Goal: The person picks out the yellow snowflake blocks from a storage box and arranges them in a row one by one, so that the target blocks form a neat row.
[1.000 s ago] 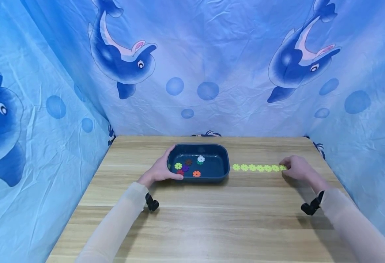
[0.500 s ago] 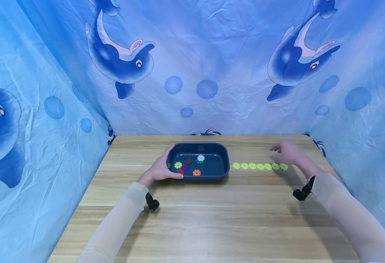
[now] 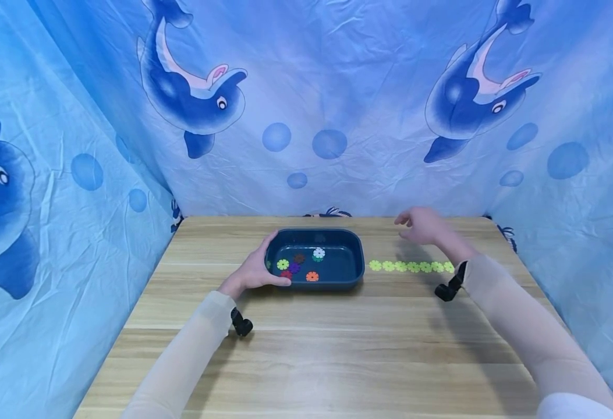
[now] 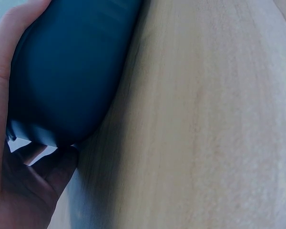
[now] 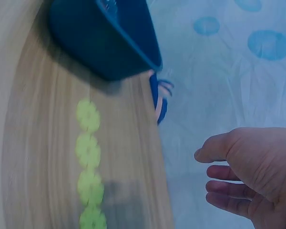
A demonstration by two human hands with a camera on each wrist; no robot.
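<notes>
My left hand (image 3: pixel 255 272) grips the left end of a dark blue rectangular tub (image 3: pixel 337 285), its thumb along the near rim. In the left wrist view that hand's fingers wrap the end of the tub (image 4: pixel 71 71). Several flower-shaped plastic discs lie inside: a yellow-green disc (image 3: pixel 283 265), an orange disc (image 3: pixel 312 276), a white disc (image 3: pixel 319 253), plus brown, purple and red ones. Right of the tub, a straight row of yellow-green flower discs (image 3: pixel 413 267) lies on the table. My right hand (image 3: pixel 422 226) hovers behind the row, fingers loosely bent and holding nothing, as the right wrist view shows.
The wooden table (image 3: pixel 306 349) ends at the back against a blue dolphin-print cloth (image 3: pixel 369 180), which also hangs along both sides. A black wrist camera (image 3: pixel 240 323) sits on the left wrist, another black camera (image 3: pixel 450 286) on the right.
My right hand has let go of the last disc at the row's right end, lifted, and moved left and back toward the tub. The left hand and tub stay in place.
</notes>
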